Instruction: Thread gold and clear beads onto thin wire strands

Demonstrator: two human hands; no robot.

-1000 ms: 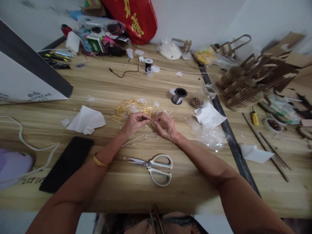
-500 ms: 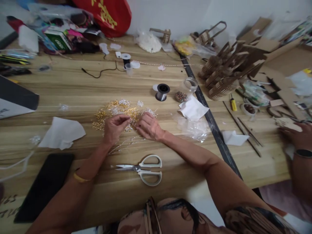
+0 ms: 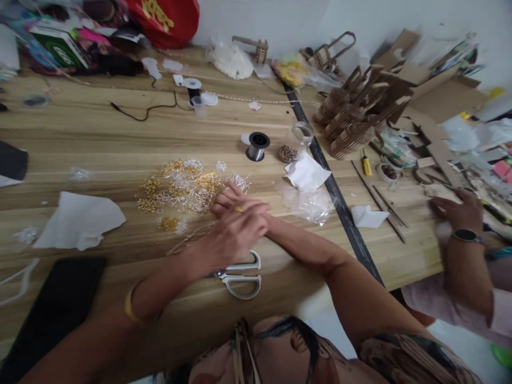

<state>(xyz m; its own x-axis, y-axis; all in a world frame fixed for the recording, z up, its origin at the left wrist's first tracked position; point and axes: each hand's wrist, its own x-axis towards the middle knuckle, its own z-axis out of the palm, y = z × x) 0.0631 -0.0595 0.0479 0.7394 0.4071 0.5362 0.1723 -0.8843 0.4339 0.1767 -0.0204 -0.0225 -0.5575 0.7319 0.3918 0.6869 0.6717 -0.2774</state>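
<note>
Head view: the left hand overlaps the right hand beside gold and silver pieces; I cannot tell either's grip.

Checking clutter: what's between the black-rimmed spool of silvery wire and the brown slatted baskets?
Head view: clear round jar holding dark mixed beads, then the black tabletop strip.

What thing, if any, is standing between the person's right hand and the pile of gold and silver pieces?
Nothing visible does: the right hand is at the right edge of the pile. The blurred left hand overlaps the right hand in this view, but on the side nearer the person.
</note>
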